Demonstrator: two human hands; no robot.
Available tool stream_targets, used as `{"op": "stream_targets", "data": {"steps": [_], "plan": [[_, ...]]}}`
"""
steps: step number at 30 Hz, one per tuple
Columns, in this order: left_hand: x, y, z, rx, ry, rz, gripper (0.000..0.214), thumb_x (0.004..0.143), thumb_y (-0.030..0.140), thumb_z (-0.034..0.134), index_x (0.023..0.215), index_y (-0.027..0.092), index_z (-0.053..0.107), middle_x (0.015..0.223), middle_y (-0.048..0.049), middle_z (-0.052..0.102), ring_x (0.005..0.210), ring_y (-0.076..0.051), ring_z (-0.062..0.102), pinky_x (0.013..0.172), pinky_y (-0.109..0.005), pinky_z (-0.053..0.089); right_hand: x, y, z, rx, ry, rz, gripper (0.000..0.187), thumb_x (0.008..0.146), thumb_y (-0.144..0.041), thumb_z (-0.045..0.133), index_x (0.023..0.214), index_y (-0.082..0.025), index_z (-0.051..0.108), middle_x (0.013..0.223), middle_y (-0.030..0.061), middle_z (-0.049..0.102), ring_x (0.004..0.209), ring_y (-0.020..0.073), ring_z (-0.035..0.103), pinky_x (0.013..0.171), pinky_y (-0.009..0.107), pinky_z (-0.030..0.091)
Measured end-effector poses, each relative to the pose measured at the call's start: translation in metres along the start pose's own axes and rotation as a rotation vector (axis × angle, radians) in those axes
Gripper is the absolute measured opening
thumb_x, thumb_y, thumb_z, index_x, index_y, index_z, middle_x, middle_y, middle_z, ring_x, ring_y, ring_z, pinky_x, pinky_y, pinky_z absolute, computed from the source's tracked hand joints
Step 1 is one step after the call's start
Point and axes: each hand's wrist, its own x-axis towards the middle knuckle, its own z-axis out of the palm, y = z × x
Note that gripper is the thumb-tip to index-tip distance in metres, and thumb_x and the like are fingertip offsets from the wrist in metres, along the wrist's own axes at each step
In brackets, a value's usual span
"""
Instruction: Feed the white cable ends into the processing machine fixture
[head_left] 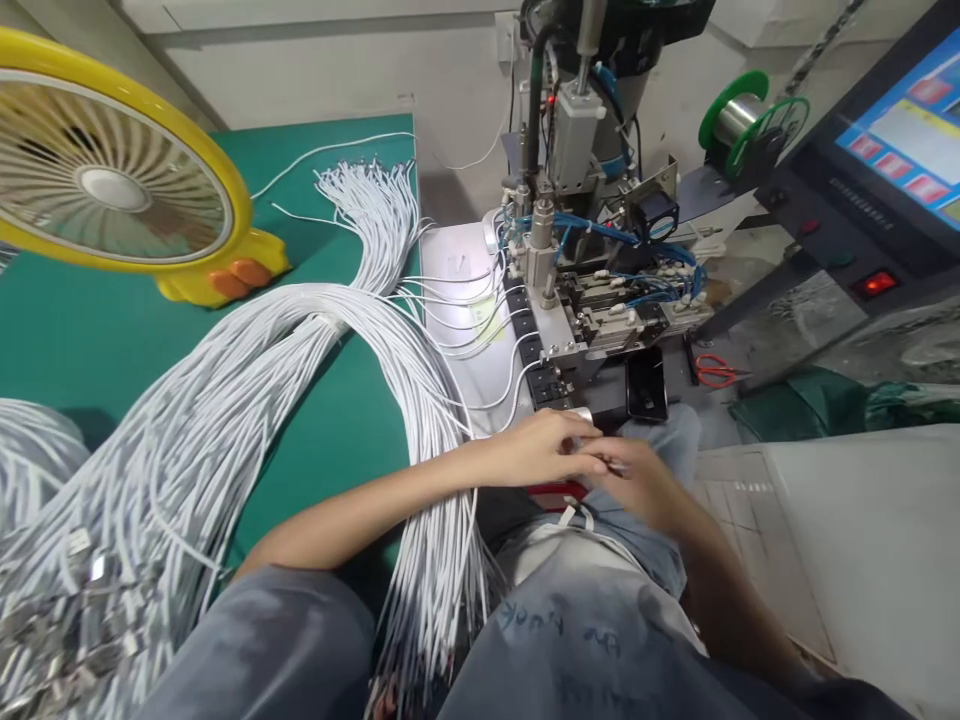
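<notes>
My left hand (544, 448) reaches over a hanging bundle of white cables (439, 510), its fingers closed in a pinch just in front of the machine. Meeting it from the right is my right hand (637, 478), slightly blurred, with its fingers also pinched together. Something small and dark shows between the fingertips, too little of it to name. Several single white cables run from the bundle into the row of black holders (531, 345) along the machine's left edge. Behind the hands stands the bench machine (551, 270) with cylinders and blue air tubes.
A yellow fan (244, 215) stands on the green mat (330, 410), beside more cable bundles (225, 400). At right are a phone (646, 385), red-handled scissors (715, 371), a green wire spool (739, 122) and a control screen (911, 125).
</notes>
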Motion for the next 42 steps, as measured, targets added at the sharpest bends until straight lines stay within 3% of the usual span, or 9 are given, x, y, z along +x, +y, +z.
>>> {"op": "stream_targets", "data": {"steps": [2, 5, 11, 17, 21, 28, 35, 38, 42], "plan": [[0.002, -0.003, -0.001, -0.058, 0.065, -0.001, 0.025, 0.085, 0.034, 0.057, 0.090, 0.012, 0.066, 0.080, -0.0039, 0.059, 0.074, -0.010, 0.054, 0.066, -0.019, 0.039, 0.003, 0.001, -0.013, 0.166, 0.121, 0.010, 0.011, 0.076, -0.026, 0.063, 0.074, -0.015, 0.064, 0.071, 0.0030, 0.064, 0.065, 0.0142, 0.058, 0.059, 0.024, 0.045], [0.005, -0.005, -0.002, -0.127, 0.172, -0.073, 0.026, 0.088, 0.031, 0.052, 0.087, 0.011, 0.068, 0.072, -0.0023, 0.054, 0.063, -0.007, 0.049, 0.058, -0.017, 0.036, 0.008, 0.006, -0.011, 0.453, 0.268, 0.017, 0.017, 0.073, -0.030, 0.068, 0.082, -0.016, 0.065, 0.069, 0.0022, 0.062, 0.060, 0.0118, 0.055, 0.056, 0.023, 0.043], [0.005, -0.007, -0.002, -0.202, 0.231, -0.144, 0.031, 0.085, 0.037, 0.055, 0.079, 0.010, 0.069, 0.063, -0.0010, 0.052, 0.053, -0.005, 0.045, 0.052, -0.016, 0.034, 0.016, 0.009, 0.007, 0.789, 0.319, -0.056, 0.023, 0.080, -0.037, 0.059, 0.086, -0.016, 0.068, 0.070, 0.0045, 0.059, 0.064, 0.0134, 0.053, 0.058, 0.026, 0.044], [0.005, -0.009, 0.000, -0.187, 0.235, -0.055, 0.024, 0.086, 0.029, 0.053, 0.080, 0.010, 0.068, 0.063, -0.0013, 0.053, 0.055, -0.006, 0.044, 0.052, -0.017, 0.033, 0.020, 0.016, 0.008, 0.445, 0.447, -0.111, 0.018, 0.079, -0.034, 0.063, 0.077, -0.017, 0.068, 0.069, 0.0022, 0.054, 0.059, 0.0104, 0.047, 0.053, 0.024, 0.038], [0.005, -0.010, 0.004, -0.128, 0.326, 0.006, 0.024, 0.087, 0.028, 0.052, 0.081, 0.010, 0.068, 0.070, -0.0039, 0.055, 0.063, -0.007, 0.049, 0.056, -0.018, 0.037, 0.021, 0.010, 0.012, 0.201, 0.572, -0.143, 0.017, 0.079, -0.032, 0.061, 0.074, -0.017, 0.070, 0.069, 0.0025, 0.054, 0.065, 0.0121, 0.050, 0.055, 0.024, 0.039], [0.004, -0.017, 0.008, 0.030, 0.458, -0.002, 0.018, 0.084, 0.019, 0.053, 0.076, 0.012, 0.068, 0.061, -0.0002, 0.049, 0.057, -0.006, 0.043, 0.052, -0.017, 0.032, 0.022, -0.004, 0.017, -0.079, 0.751, -0.154, 0.016, 0.081, -0.027, 0.058, 0.077, -0.018, 0.070, 0.057, -0.0008, 0.048, 0.050, 0.0093, 0.040, 0.045, 0.024, 0.032], [0.001, -0.023, 0.010, 0.297, 0.525, 0.163, 0.020, 0.088, 0.018, 0.049, 0.090, 0.012, 0.068, 0.068, -0.0031, 0.054, 0.063, -0.008, 0.049, 0.057, -0.018, 0.038, 0.025, -0.006, 0.014, -0.071, 0.674, -0.165, 0.020, 0.081, -0.024, 0.057, 0.066, -0.015, 0.067, 0.051, -0.0032, 0.033, 0.047, 0.0080, 0.034, 0.044, 0.023, 0.028], [0.001, -0.021, 0.010, 0.160, 0.520, 0.156, 0.018, 0.087, 0.021, 0.052, 0.087, 0.013, 0.068, 0.066, -0.0026, 0.056, 0.061, -0.007, 0.050, 0.057, -0.018, 0.039, 0.026, -0.004, 0.017, -0.012, 0.706, -0.188, 0.017, 0.080, -0.025, 0.059, 0.070, -0.016, 0.069, 0.051, -0.0033, 0.036, 0.048, 0.0080, 0.034, 0.045, 0.023, 0.028], [0.001, -0.016, 0.003, 0.010, 0.394, 0.154, 0.025, 0.090, 0.023, 0.048, 0.076, 0.011, 0.065, 0.066, -0.0031, 0.058, 0.062, -0.007, 0.054, 0.058, -0.017, 0.041, 0.027, 0.005, 0.017, 0.180, 0.652, -0.205, 0.016, 0.079, -0.028, 0.061, 0.074, -0.017, 0.071, 0.055, -0.0016, 0.043, 0.052, 0.0089, 0.038, 0.048, 0.023, 0.028]]}}
